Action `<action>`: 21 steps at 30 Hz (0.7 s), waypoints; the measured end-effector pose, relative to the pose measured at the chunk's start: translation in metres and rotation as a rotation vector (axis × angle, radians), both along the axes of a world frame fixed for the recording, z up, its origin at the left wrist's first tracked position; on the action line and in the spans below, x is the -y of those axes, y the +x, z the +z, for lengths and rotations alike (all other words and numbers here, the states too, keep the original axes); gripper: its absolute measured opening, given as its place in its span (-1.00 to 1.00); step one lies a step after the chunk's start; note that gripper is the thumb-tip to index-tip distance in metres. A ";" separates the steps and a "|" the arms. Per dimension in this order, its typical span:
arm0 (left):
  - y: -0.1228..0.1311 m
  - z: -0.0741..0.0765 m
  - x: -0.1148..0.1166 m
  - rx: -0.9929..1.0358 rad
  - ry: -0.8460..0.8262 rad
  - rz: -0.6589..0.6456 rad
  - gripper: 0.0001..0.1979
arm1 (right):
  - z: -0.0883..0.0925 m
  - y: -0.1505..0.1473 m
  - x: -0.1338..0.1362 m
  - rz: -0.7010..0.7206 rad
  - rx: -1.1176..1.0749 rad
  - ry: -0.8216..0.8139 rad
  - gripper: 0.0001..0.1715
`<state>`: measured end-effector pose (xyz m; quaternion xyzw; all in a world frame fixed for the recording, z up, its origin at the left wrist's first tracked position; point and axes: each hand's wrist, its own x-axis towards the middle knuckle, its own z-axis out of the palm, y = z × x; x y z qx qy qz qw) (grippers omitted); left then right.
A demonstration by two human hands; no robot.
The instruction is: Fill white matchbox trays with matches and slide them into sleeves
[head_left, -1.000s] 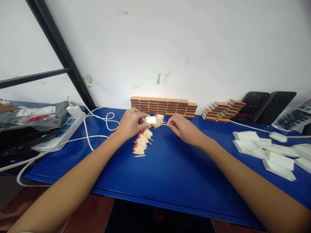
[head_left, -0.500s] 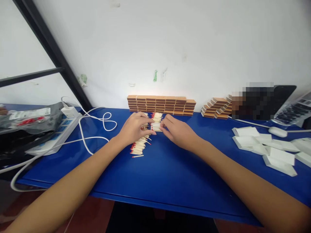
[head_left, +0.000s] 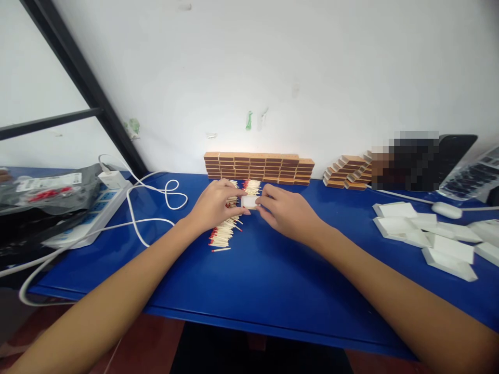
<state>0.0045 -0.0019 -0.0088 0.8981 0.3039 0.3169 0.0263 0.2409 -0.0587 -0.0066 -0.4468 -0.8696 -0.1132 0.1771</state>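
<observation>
A small white matchbox tray (head_left: 249, 202) is held between my two hands, just in front of the stacked matchboxes. My left hand (head_left: 217, 205) grips its left end, thumb at the near edge and fingers at the far edge. At its right end, the fingers of my right hand (head_left: 283, 210) are closed in a pinch; the fingertips are partly hidden. Loose red-tipped matches (head_left: 225, 232) lie in a pile under and in front of my left hand. A second bunch of matches (head_left: 252, 186) lies just behind the tray.
Brown matchbox sleeves (head_left: 257, 167) stand stacked along the wall, with a smaller leaning stack (head_left: 346, 172) farther right. Several white trays (head_left: 417, 226) lie at the right. White cables (head_left: 130, 208), a power strip (head_left: 93, 208) and a grey plastic bag (head_left: 58, 192) occupy the left.
The tray's inside now looks plain white, where matches with red heads showed before. My right hand has shifted slightly at the tray's right end; my left hand has stayed in place.
</observation>
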 end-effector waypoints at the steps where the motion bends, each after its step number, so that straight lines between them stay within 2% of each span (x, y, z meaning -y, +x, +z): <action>1: -0.001 0.001 -0.001 -0.004 0.001 0.008 -0.55 | -0.001 0.001 -0.001 0.007 -0.043 -0.005 -0.69; 5: -0.010 0.006 -0.007 0.024 0.056 0.113 -0.59 | -0.012 0.006 -0.013 -0.034 -0.269 -0.015 -0.74; 9: -0.018 0.013 -0.011 0.102 0.105 0.255 -0.67 | -0.027 0.012 -0.034 -0.039 -0.390 -0.151 -0.85; 14: -0.019 0.013 -0.012 0.096 0.083 0.262 -0.68 | -0.037 0.012 -0.055 0.049 -0.398 -0.241 -0.85; 21: -0.017 0.010 -0.012 0.046 0.062 0.252 -0.67 | -0.033 0.011 -0.052 -0.004 -0.327 -0.331 -0.88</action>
